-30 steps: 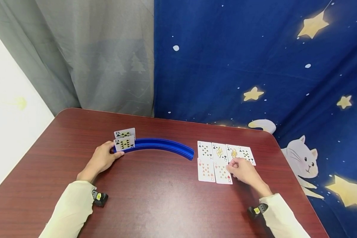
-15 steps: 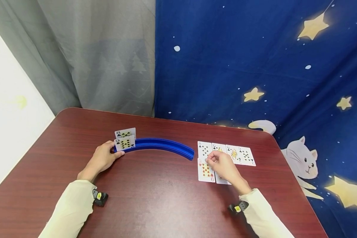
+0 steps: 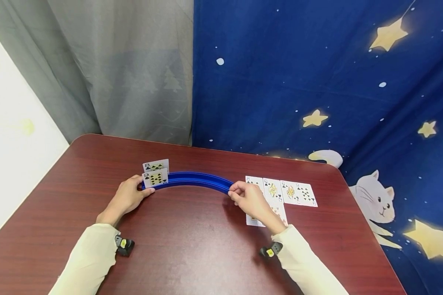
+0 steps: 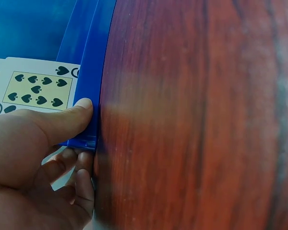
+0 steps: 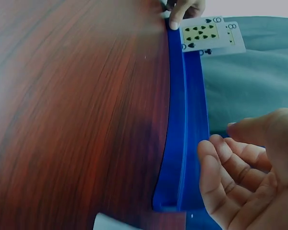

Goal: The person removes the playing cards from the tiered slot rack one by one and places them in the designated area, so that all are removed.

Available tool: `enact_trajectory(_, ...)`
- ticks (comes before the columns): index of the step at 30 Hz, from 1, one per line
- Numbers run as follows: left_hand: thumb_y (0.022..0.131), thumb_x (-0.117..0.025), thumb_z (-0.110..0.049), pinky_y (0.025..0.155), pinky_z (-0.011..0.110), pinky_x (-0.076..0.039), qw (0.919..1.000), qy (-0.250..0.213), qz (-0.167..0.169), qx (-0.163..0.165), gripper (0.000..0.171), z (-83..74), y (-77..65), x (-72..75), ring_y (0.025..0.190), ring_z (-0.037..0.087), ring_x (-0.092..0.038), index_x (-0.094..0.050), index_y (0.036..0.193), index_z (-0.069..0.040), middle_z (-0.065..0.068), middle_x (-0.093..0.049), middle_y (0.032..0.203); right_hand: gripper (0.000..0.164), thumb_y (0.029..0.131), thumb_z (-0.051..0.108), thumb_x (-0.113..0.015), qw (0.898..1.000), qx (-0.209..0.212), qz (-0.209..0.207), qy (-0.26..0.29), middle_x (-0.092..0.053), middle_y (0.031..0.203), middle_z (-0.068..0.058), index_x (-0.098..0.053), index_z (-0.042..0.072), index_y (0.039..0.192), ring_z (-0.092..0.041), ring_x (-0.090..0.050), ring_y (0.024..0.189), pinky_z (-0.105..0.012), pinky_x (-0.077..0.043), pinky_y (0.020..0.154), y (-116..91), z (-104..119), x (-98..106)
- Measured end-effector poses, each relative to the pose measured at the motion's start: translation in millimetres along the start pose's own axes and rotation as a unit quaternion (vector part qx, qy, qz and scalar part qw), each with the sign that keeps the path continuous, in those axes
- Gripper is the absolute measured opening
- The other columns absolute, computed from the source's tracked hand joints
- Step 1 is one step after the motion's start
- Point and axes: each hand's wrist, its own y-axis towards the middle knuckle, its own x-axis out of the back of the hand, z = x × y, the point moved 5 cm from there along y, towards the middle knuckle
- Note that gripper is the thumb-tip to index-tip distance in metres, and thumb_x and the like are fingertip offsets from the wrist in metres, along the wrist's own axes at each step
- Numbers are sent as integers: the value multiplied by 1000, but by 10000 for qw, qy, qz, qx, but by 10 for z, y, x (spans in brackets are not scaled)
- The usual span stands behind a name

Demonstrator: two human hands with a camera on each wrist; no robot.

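My left hand [image 3: 126, 195] grips the left end of a curved blue playing-card holder [image 3: 193, 179], its thumb [image 4: 81, 111] on the front edge. Two cards stand upright in the holder at that end: a nine of spades [image 3: 156, 178] in front and an eight of clubs [image 3: 156, 165] behind. At the holder's right end is my right hand [image 3: 252, 200], its fingers loosely curled. The right wrist view shows nothing between its thumb and fingers. Below that hand, partly hidden by it, lie a nine of hearts [image 3: 253, 221] and an eight of hearts [image 3: 279, 211].
Behind the hearts lies a row of face-up black cards, with a partly covered eight [image 3: 254, 180], a queen [image 3: 272, 189], another queen [image 3: 290, 191] and a nine of clubs [image 3: 307, 193]. A grey curtain [image 3: 144, 82] and a blue starry curtain [image 3: 266, 82] hang behind the brown table [image 3: 192, 246].
My right hand has moved left from the eight of hearts, across the cards, to the holder's right end. My left hand, the holder and its two cards have stayed put.
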Motion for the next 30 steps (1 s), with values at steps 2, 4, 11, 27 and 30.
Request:
enact_trajectory(2, 92, -71, -18, 83, 51, -46, 10000, 3, 9, -9, 41, -1, 4, -8, 92, 35, -59, -61, 118, 11, 24, -62, 110, 4, 91, 10, -70, 9999, 144, -46, -32, -70, 75, -4, -70, 7, 94, -9, -60, 60, -22, -46, 54, 41, 55, -53)
enact_trajectory(4, 92, -72, -19, 82, 51, -46, 10000, 0, 11, -20, 41, 0, 7, -12, 91, 35, -59, -61, 118, 11, 24, -62, 109, 6, 91, 10, -71, 9996, 270, -78, -74, -71, 76, -1, -71, 7, 95, -8, -61, 63, -21, -47, 58, 85, 113, -109)
enact_trajectory(11, 92, -71, -18, 83, 50, -46, 10000, -12, 2, -31, 40, -10, 3, -2, 92, 35, -59, -61, 118, 11, 24, -62, 109, 14, 92, 16, -70, 9977, 655, 5, -171, -75, 90, 0, -72, 8, 103, -12, -69, 77, -25, -53, 73, 269, 368, -343)
enact_trajectory(27, 92, -71, -18, 84, 51, -45, 9999, -63, 109, 51, 40, 24, 33, 5, 93, 36, -58, -62, 118, 11, 24, -62, 110, 28, 97, 18, -66, 9940, 774, 549, 545, -71, 119, -5, -67, 8, 123, -10, -69, 99, -20, -53, 85, 483, 668, -875)
enact_trajectory(30, 93, -70, -18, 84, 50, -45, 9999, -62, 125, 81, 40, 32, 46, -2, 92, 35, -58, -62, 118, 10, 24, -62, 110, 31, 97, 19, -66, 9938, 767, 614, 517, -69, 123, -4, -66, 10, 127, -8, -69, 99, -19, -53, 84, 534, 741, -966)
